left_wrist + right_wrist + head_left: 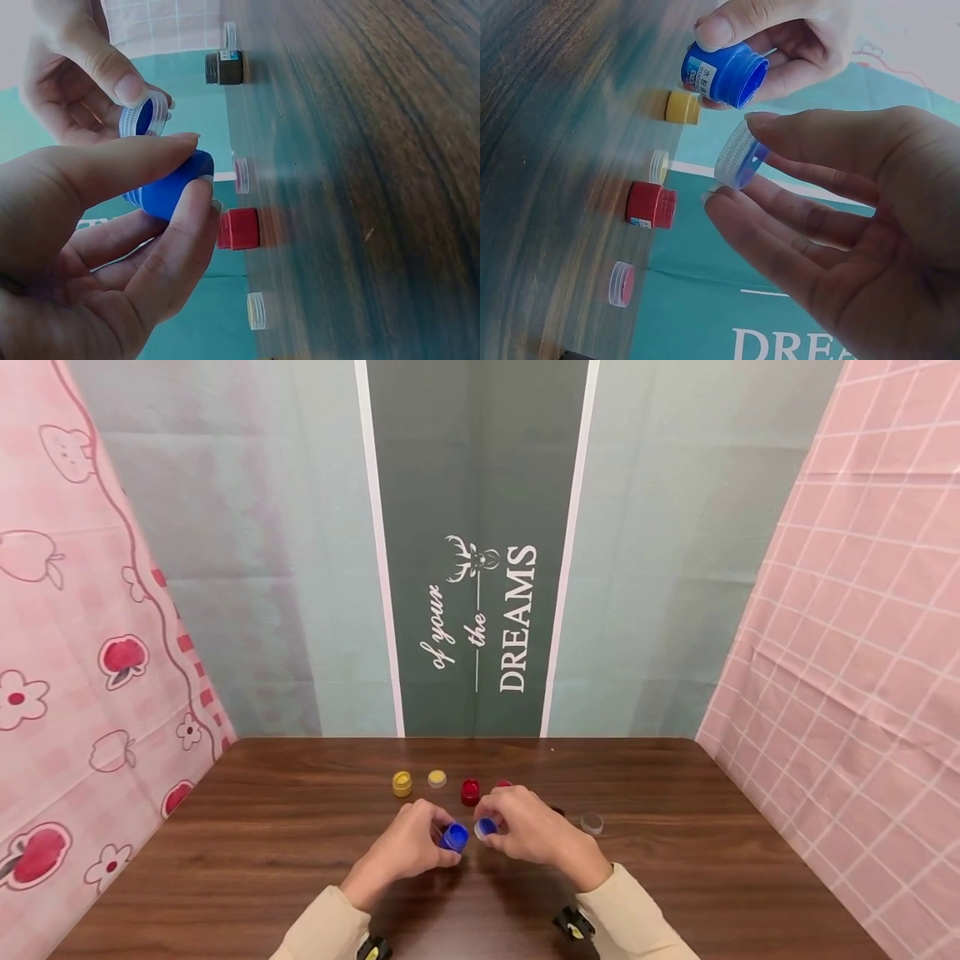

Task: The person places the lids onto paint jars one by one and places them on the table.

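Note:
My left hand [411, 842] pinches a small blue paint jar [455, 837] between thumb and fingers, its open mouth tilted up. In the right wrist view, a label shows on the side of the blue jar [724, 73]. Close beside it, my right hand [528, 827] holds the clear ribbed lid [485, 828] by its edge, blue paint on its inner face. A narrow gap separates lid [740, 155] and jar. Beyond the hands stands an open red paint jar [470, 792]; its lid [505, 785] is partly hidden by my right hand.
An open yellow paint jar [402, 784] and its lid [437, 779] are at the back left of the wooden table [300, 827]. To the right lies another clear lid [592, 823]. Near it, a dark jar [227, 67] shows in the left wrist view. Fabric curtains surround the table.

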Motion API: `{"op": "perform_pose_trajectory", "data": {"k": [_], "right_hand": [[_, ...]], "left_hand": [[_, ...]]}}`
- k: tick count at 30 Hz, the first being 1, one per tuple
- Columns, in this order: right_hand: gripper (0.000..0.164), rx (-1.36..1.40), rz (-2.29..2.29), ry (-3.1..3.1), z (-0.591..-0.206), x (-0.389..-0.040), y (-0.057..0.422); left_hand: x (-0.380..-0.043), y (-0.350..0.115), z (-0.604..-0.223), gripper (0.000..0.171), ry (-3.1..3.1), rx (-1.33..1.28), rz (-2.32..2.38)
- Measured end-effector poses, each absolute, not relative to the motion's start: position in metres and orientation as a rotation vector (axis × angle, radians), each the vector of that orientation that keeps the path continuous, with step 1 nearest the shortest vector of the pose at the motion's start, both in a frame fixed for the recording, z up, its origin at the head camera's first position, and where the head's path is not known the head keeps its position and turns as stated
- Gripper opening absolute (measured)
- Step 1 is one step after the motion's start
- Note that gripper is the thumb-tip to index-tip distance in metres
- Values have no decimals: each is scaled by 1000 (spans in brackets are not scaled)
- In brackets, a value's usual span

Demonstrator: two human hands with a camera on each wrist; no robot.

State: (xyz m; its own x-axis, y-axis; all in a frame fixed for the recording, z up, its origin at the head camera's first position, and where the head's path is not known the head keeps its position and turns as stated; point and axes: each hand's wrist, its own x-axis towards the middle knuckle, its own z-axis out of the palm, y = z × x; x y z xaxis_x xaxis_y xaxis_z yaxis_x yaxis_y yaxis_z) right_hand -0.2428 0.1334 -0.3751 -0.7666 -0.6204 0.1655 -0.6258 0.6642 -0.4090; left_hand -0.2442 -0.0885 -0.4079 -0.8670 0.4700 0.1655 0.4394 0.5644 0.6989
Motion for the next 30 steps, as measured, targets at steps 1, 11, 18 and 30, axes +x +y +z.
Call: {"op": "perform_pose_trajectory", "data": {"k": [1, 11, 18, 30], "right_hand": [[23, 1073, 709, -2847, -375, -243, 133], [20, 1165, 717, -2777, -372, -240, 128], [19, 1198, 743, -2763, -368, -235, 127], [19, 1181, 784, -2791, -372, -229, 127]], "left_hand": [[-244, -88, -408, 26, 2742, 795, 1208], [-241, -88, -403, 23, 2701, 795, 1232], [-235, -85, -401, 25, 2697, 806, 1239], [-225, -85, -402, 25, 2696, 769, 1283]]}}
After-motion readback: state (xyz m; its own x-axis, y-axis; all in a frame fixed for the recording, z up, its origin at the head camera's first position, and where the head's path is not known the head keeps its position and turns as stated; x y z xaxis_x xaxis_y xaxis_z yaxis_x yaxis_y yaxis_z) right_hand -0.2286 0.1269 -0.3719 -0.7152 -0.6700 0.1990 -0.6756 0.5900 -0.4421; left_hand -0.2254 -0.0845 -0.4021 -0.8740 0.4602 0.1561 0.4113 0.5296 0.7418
